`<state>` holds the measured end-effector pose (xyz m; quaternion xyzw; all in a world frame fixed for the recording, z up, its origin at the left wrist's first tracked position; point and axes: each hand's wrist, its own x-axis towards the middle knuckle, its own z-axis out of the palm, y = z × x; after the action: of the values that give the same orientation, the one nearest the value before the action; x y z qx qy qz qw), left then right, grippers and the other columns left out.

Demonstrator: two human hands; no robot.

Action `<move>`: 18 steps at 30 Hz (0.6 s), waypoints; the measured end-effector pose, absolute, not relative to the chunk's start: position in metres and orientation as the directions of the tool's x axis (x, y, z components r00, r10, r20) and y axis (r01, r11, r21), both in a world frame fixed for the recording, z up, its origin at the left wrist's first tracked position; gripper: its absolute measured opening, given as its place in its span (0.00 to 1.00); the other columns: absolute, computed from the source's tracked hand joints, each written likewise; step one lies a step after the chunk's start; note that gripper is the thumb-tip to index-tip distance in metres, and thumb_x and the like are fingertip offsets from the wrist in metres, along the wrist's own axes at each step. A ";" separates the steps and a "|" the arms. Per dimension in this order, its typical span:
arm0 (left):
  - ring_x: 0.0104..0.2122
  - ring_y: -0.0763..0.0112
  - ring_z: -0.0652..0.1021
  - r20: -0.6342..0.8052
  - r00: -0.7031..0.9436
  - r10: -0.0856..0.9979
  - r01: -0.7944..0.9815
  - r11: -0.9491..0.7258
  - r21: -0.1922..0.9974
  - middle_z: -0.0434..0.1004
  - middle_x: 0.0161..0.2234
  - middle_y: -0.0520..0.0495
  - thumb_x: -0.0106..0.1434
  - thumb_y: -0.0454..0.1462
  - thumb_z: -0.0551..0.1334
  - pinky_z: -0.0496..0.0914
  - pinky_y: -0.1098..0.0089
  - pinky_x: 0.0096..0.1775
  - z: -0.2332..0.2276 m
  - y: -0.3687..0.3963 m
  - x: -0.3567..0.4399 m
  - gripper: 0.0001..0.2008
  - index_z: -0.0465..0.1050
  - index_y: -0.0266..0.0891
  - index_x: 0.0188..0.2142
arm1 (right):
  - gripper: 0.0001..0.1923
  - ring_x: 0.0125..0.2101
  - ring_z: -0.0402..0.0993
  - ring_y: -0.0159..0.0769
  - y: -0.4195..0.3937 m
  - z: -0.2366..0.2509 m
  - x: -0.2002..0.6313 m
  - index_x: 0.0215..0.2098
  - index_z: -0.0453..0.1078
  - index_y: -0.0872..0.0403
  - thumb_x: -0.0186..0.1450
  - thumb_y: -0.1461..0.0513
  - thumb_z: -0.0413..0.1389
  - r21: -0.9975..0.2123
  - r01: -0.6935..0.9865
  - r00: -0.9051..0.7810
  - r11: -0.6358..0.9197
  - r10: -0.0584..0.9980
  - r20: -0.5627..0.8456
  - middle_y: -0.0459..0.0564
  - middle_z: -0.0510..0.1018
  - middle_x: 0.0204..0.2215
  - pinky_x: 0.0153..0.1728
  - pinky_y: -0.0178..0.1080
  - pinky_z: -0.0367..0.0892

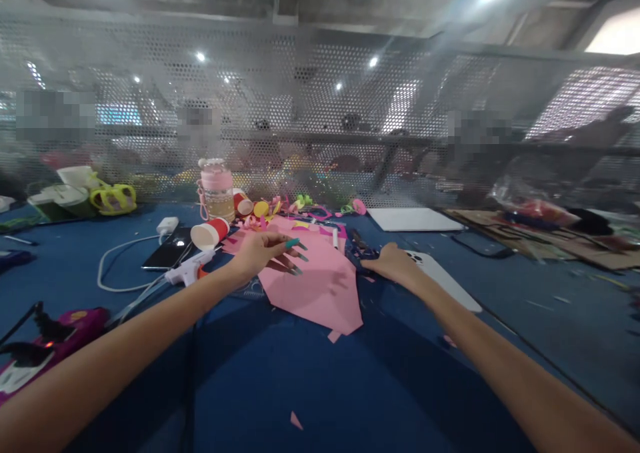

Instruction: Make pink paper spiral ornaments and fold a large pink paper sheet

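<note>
Right hand's [393, 263] fingertips hidden over the dark scissors [361, 246]; people behind the mesh screen [320, 106] blurred.

Matt pink paper sheet [320, 283] lies on a blue cloth-like table cover [310, 386] beside a glossy plastic bottle [217, 191].

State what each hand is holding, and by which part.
The left hand holds nothing, fingers spread over the pink paper. The right hand rests on dark scissors; its grip is hidden.
</note>
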<state>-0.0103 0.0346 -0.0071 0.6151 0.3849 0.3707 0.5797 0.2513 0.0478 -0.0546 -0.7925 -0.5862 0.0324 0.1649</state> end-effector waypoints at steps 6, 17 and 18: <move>0.20 0.75 0.77 0.036 0.452 0.891 0.126 -0.104 0.987 0.78 0.28 0.44 0.57 0.34 0.58 0.72 0.75 0.26 -0.010 0.039 -0.014 0.07 0.72 0.31 0.32 | 0.28 0.33 0.72 0.50 0.049 -0.050 0.249 0.41 0.63 0.70 0.46 0.60 0.57 -0.362 0.884 0.341 -0.297 0.938 0.063 0.67 0.74 0.32 0.25 0.37 0.59; 0.17 0.79 0.74 0.038 0.518 0.855 0.303 -0.225 0.926 0.76 0.22 0.47 0.55 0.33 0.59 0.69 0.79 0.22 0.014 0.033 -0.018 0.06 0.74 0.33 0.27 | 0.13 0.17 0.65 0.34 0.052 -0.040 0.264 0.11 0.60 0.52 0.51 0.59 0.54 -0.795 0.590 0.241 -0.144 0.970 0.003 0.48 0.66 0.12 0.17 0.36 0.59; 0.17 0.78 0.74 0.036 0.521 0.853 0.307 -0.226 0.925 0.77 0.22 0.47 0.54 0.34 0.59 0.69 0.78 0.21 0.016 0.033 -0.019 0.06 0.74 0.34 0.27 | 0.12 0.19 0.67 0.36 0.052 -0.039 0.262 0.13 0.61 0.52 0.52 0.59 0.53 -0.833 0.543 0.213 -0.107 0.977 0.014 0.49 0.68 0.14 0.19 0.37 0.62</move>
<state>-0.0193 0.0329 0.0160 0.7291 0.3977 0.2853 0.4784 0.2623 0.0524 -0.0390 -0.6842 -0.5553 0.2918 0.3720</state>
